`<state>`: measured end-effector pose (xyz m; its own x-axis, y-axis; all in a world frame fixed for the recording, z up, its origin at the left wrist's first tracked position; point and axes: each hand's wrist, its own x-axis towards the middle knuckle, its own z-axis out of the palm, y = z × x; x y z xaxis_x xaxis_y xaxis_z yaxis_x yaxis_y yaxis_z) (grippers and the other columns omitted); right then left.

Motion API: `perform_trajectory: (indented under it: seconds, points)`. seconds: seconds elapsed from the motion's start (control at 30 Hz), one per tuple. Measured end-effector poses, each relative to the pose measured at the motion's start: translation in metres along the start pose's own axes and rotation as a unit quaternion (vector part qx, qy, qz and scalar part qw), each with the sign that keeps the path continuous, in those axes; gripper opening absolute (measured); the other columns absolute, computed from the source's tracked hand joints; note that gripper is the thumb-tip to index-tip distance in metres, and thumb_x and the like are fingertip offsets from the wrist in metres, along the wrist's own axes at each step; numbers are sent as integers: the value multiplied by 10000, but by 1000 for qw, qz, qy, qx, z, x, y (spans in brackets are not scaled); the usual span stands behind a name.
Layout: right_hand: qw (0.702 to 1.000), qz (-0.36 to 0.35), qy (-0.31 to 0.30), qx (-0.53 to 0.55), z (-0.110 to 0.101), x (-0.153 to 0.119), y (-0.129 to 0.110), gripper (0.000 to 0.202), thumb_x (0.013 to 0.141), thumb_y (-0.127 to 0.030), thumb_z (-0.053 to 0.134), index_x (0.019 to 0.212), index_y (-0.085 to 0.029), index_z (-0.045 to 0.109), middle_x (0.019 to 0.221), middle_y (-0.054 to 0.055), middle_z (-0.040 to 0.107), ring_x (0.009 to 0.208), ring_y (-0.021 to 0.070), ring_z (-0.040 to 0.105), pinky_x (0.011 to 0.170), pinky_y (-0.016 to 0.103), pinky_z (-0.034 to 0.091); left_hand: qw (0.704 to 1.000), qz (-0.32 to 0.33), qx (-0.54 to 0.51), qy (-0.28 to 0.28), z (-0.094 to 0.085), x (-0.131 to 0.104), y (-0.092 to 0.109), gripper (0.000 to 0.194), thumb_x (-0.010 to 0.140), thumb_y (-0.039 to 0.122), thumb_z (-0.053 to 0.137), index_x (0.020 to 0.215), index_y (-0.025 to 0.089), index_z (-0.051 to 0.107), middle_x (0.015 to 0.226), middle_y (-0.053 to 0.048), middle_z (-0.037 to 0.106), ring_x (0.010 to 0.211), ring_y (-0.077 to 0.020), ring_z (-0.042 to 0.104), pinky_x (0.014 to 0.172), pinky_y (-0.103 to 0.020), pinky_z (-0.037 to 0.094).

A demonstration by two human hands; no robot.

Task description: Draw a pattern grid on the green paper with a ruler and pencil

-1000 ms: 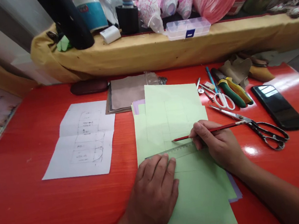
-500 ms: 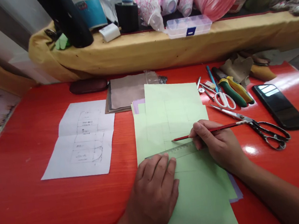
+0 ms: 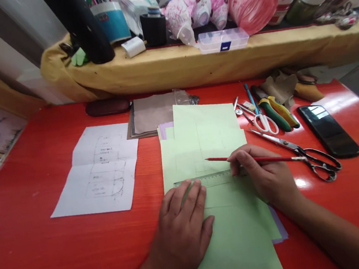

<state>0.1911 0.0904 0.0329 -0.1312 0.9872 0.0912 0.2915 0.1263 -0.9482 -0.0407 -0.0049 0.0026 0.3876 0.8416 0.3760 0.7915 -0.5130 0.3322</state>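
Note:
My left hand (image 3: pixel 186 224) lies flat on light green paper (image 3: pixel 231 245), its fingertips pressing the near edge of a clear ruler (image 3: pixel 215 178). My right hand (image 3: pixel 263 172) is closed round a red pencil (image 3: pixel 276 158), whose tip points left above faint ruled lines. Its lower fingers rest at the ruler's right end, partly hidden. Whether the tip touches the paper I cannot tell. The green sheets overlap, with purple paper (image 3: pixel 278 227) showing beneath. Left of them is a creased white sheet (image 3: pixel 83 175) bearing a hand-drawn pattern with small writing.
Large scissors (image 3: pixel 280 142), a black phone (image 3: pixel 330 130), green-yellow pliers (image 3: pixel 275 110) and small white scissors (image 3: pixel 265 124) lie on the right. Brown leather-like sheets (image 3: pixel 154 113) and a dark case (image 3: pixel 107 107) are at the back, below a cloth-covered ledge (image 3: pixel 159 74) crowded with jars.
The pencil tip has moved slightly up the paper, away from the ruler. The ruler has turned a little flatter under my left fingers. The view has shifted slightly.

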Motion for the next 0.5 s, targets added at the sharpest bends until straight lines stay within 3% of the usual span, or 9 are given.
perform_trajectory:
  seconds: [0.17, 0.3, 0.5]
  points:
    - [985, -117, -66, -106, -12, -7, 4, 130, 1081, -259, 673, 1085, -260, 803, 944, 19, 846, 850, 172, 801, 774, 273, 623, 1000, 10, 10, -28, 0, 0, -2, 459, 1180, 353, 479, 1533, 94, 617, 1647, -102, 593, 1546, -335, 476, 1275, -498, 317]
    - [957, -213, -97, -170, -22, -21, 21, 296, 1091, -138, 592, 1267, -294, 773, 1145, 50, 846, 1041, 206, 815, 911, 341, 649, 1000, 7, 16, -13, 0, -1, -1, 460, 1147, 306, 522, 1544, 88, 602, 1651, -158, 573, 1547, -346, 476, 1257, -505, 363]
    - [946, -222, -78, -222, -31, -33, 36, 329, 1113, -166, 550, 1340, -290, 752, 1298, 84, 833, 1210, 262, 792, 1045, 447, 637, 999, -37, 34, 6, 3, -3, 1, 443, 1151, 345, 508, 1504, 108, 631, 1518, -154, 687, 1395, -339, 605, 1190, -505, 404]
